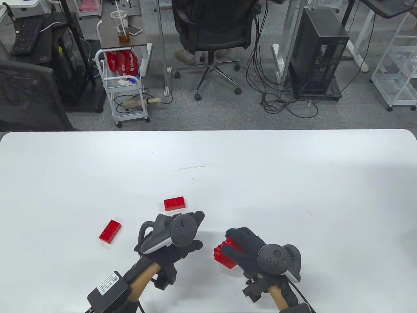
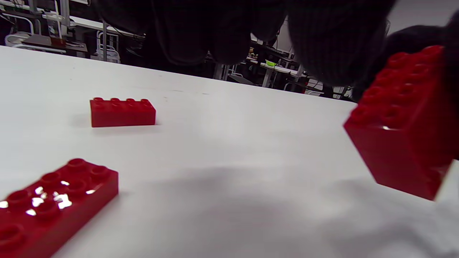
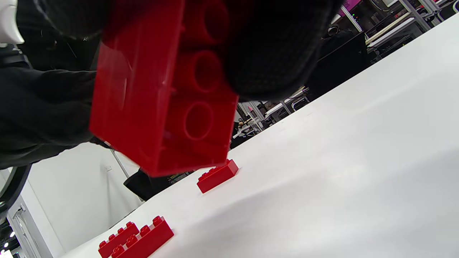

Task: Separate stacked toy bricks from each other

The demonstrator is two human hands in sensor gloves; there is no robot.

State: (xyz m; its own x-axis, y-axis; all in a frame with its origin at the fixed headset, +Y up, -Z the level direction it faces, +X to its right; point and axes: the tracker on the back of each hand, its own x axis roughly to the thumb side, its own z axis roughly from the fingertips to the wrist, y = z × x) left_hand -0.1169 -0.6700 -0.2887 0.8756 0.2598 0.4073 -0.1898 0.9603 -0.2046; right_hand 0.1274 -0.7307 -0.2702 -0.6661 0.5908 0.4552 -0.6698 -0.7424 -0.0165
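While the right hand (image 1: 251,249) clasps a red toy brick stack (image 1: 224,253) near the front edge of the white counter (image 1: 293,182), its gloved fingers (image 3: 272,53) wrap over the stack's open underside, as the right wrist view shows, with the hollow round tubes facing that camera. The stack is tilted and lifted off the counter; in the left wrist view it hangs at the right (image 2: 405,122), studs up and leaning. Just beside it, the left hand (image 1: 176,238) hovers with nothing in its grip, its fingers (image 2: 222,32) loosely curled and apart from the stack. To the left of that hand a single flat red brick (image 1: 110,231) lies on the counter at a slant, studs up. A little farther back, just beyond the left hand's fingertips, a second flat red brick (image 1: 175,203) lies nearly square to the counter's edge. Beyond the counter stand a black office chair (image 1: 211,29), a white wire cart (image 1: 125,88) and a black computer tower (image 1: 314,55) on grey carpet.
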